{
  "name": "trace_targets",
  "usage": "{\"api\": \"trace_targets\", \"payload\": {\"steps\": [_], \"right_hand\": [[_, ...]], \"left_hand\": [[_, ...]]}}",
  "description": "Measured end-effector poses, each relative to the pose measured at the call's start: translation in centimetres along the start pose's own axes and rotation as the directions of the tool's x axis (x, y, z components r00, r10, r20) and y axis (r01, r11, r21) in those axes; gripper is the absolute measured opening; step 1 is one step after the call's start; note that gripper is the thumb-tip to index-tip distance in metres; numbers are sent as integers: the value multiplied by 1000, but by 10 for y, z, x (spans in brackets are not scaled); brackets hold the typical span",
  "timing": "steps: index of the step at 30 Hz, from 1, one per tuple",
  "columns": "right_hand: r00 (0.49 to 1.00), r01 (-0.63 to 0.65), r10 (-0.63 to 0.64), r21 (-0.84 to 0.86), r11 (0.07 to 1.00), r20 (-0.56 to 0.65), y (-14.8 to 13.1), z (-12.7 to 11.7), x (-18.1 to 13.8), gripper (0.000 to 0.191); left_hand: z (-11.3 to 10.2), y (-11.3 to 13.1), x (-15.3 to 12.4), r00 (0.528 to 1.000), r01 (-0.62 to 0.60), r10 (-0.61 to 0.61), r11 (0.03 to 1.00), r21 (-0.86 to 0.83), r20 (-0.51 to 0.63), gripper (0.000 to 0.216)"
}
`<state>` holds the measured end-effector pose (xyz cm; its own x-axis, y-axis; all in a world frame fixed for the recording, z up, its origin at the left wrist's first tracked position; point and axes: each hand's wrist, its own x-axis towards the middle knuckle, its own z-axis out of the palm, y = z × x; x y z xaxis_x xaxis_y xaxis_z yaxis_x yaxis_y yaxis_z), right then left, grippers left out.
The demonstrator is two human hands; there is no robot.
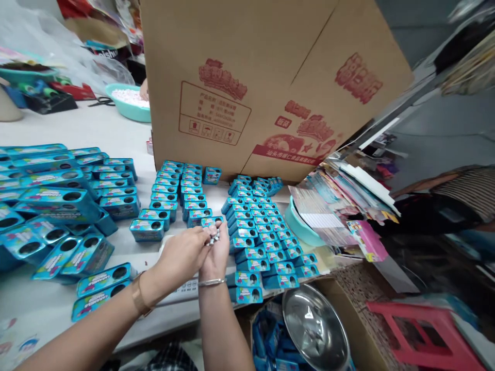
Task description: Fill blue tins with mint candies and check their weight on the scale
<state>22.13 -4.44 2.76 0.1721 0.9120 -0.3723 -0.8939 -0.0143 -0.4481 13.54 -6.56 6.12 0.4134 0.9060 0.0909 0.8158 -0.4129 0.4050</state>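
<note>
My left hand and my right hand meet over the table's front edge, fingers pinched together around a few small silvery wrapped pieces. Just beyond the fingertips lies a blue box with a round hole. Rows of the same small blue boxes stand to the right of my hands, and more rows lie behind them. A bracelet sits on each wrist.
A big cardboard carton stands tilted at the back. Larger blue boxes pile up left. A steel bowl rests in a box below. A teal bowl of white pieces, leaflets, a red stool.
</note>
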Motion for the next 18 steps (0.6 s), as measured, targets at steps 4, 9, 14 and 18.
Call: {"api": "trace_targets", "payload": {"steps": [4, 9, 14, 18], "right_hand": [[995, -87, 92, 119, 989, -36, -5, -4, -1, 27], [977, -211, 210, 309, 927, 36, -19, -10, 0, 27], [972, -234, 223, 326, 916, 70, -23, -21, 3, 29], [990, -114, 86, 295, 949, 108, -39, -30, 6, 28]], "left_hand": [[-2, -4, -2, 999, -3, 6, 999, -50, 43, 26], [-4, -26, -8, 998, 21, -32, 978, -206, -46, 32], [-3, -31, -5, 998, 31, -43, 966, -256, -41, 32], [-3, -39, 0, 992, 37, -59, 980, -197, -111, 34]]}}
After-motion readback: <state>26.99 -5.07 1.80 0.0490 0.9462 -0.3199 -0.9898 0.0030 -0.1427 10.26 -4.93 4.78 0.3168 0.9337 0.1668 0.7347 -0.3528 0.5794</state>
